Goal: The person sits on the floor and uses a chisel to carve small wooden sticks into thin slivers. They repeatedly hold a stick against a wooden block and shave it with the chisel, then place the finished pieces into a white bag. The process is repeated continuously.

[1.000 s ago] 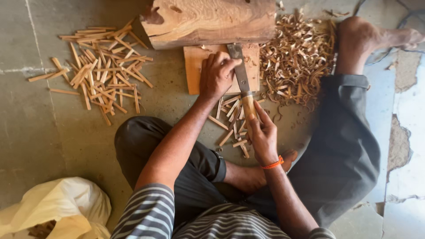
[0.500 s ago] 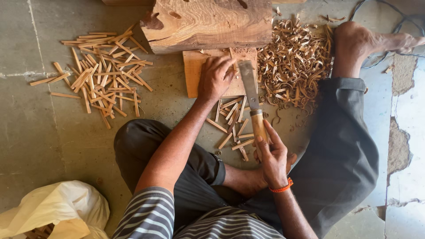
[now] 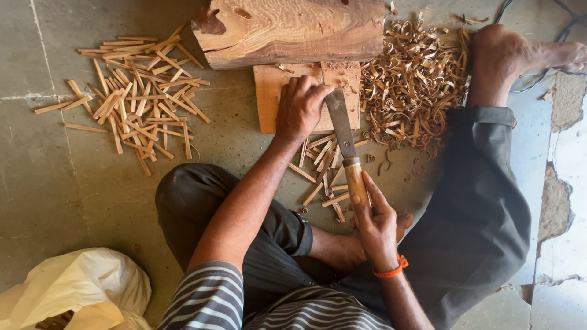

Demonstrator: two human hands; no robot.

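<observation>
Head view: right hand (image 3: 374, 227) fingers grip the knife (image 3: 348, 156) handle, left hand (image 3: 301, 109) fingers close on the wooden board (image 3: 272, 98).

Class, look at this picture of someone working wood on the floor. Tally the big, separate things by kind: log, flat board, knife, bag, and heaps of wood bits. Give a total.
Log: 1
Flat board: 1
Knife: 1
White bag: 1
Heaps of sticks: 2
Heap of curled shavings: 1
Total: 7
</observation>
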